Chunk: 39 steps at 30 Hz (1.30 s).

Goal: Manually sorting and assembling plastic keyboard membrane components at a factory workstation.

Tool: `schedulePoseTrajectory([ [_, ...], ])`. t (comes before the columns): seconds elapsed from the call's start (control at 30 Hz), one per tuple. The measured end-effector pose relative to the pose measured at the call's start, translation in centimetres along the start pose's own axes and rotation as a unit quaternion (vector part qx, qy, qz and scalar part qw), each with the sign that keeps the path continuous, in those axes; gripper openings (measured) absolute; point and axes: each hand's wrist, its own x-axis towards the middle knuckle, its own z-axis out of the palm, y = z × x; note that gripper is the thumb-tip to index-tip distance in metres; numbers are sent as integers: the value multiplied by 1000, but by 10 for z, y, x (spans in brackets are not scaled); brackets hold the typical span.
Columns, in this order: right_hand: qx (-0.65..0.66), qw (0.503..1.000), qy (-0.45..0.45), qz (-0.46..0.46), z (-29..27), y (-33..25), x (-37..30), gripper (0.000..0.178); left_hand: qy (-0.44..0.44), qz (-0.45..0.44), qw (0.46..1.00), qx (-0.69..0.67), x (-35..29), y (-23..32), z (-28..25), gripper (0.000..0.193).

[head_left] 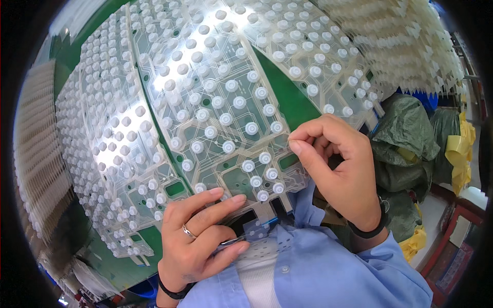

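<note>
A clear keyboard membrane sheet (215,102) studded with white rubber domes lies on a green table (292,97). My right hand (339,164) pinches the sheet's right edge between thumb and forefinger. My left hand (200,236), with a ring on one finger, rests its fingertips on the sheet's near edge and holds thin metal tweezers (231,241) under the thumb. A small rubber dome (262,195) sits close to my left fingertips.
More dome-covered membrane sheets (108,149) lie to the left and another (313,51) to the right. Stacks of white parts (400,46) fill the far right and left (36,149). Green sacks (405,133) and yellow bags (459,149) stand at the right.
</note>
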Motion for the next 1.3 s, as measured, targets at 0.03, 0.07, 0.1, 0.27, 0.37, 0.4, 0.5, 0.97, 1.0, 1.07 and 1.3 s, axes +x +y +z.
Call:
schedulePoseTrajectory([
  [0.03,3,1000,-1,-1,0,1,0,6,1,1,1000,-2,0,0,0,28],
  [0.07,5,1000,-1,-3,0,2,0,6,1,0,1000,-3,0,0,0,28],
  [0.1,5,1000,-2,-2,0,2,-1,6,1,-1,1000,-3,0,0,0,28],
  [0.27,52,999,5,7,0,6,-2,7,-1,-3,1000,-1,0,0,0,28],
  [0.37,46,999,4,1,0,7,-2,8,-1,-1,1000,0,0,0,0,28],
  [0.4,46,999,4,1,1,7,-2,8,-2,0,1000,1,0,1,0,28],
  [0.5,21,1000,6,-6,2,6,-2,8,-1,1,1000,3,0,0,0,28],
  [0.97,-22,999,12,-21,3,3,-2,10,-3,-5,1000,4,1,2,0,28],
  [1.0,-22,999,12,-20,3,2,-3,10,-3,-5,1000,5,1,2,0,28],
  [1.07,-34,999,13,-19,4,1,-3,10,-3,-5,1000,6,1,2,0,28],
  [1.3,-106,993,8,-57,9,0,-3,18,25,4,1000,0,3,1,2,26],
])
